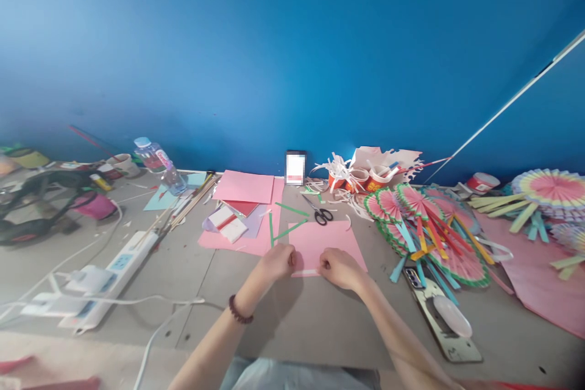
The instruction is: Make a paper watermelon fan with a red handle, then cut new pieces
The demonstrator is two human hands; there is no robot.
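A sheet of pink paper [326, 242] lies on the table in front of me, with a narrow whitish strip [305, 272] along its near edge. I cannot make out whether that strip is tape or a folded edge. At the sheet's near left corner my left hand [278, 261] is closed, its fingertips on the paper. My right hand [339, 268] is closed too, pinching the same near edge farther right. Black-handled scissors [323, 216] rest just beyond the sheet. Thin green paper strips [290, 229] lie to its left, one reaching onto it.
Beyond to the left are stacked pink sheets [245, 186] and a water bottle [161, 164]. A power strip [116, 277] with cables is at far left. Folded paper fans [423, 219] and a phone [445, 317] lie on the right. Red cups [359, 180] stand by the blue wall.
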